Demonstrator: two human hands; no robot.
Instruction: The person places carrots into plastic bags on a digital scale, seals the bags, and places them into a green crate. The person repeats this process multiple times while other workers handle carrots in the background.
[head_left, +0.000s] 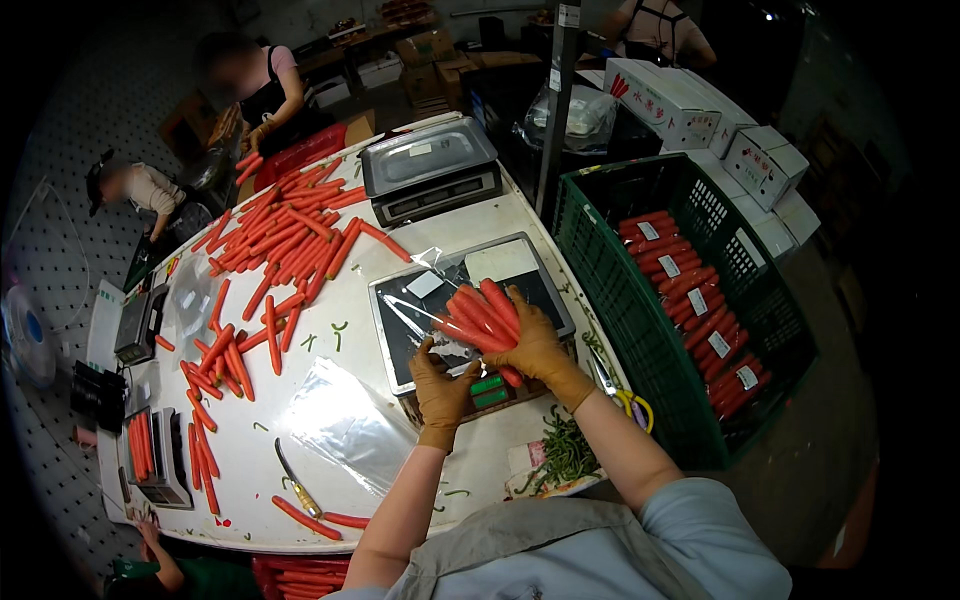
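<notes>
Both my hands wear brown gloves, over a digital scale (556, 304) with a dark platform. My right hand (541, 351) grips a bunch of several carrots (480, 319), tips towards me on a slant. A clear plastic bag (401, 309) bearing a white label (425, 284) lies across the platform and around part of the bunch. My left hand (441, 390) is at the bag's near end, thumb and fingers apart. Whether it pinches the film is hard to see. A stack of clear bags (345, 420) lies left of the scale.
Loose carrots (285, 232) are heaped at the far left, near another scale (429, 165). A curved knife (296, 480) and scissors (626, 401) lie on the white table (247, 450). Green trimmings (566, 450) sit close. A green crate (637, 315) holds bagged carrots. Other people work around the table.
</notes>
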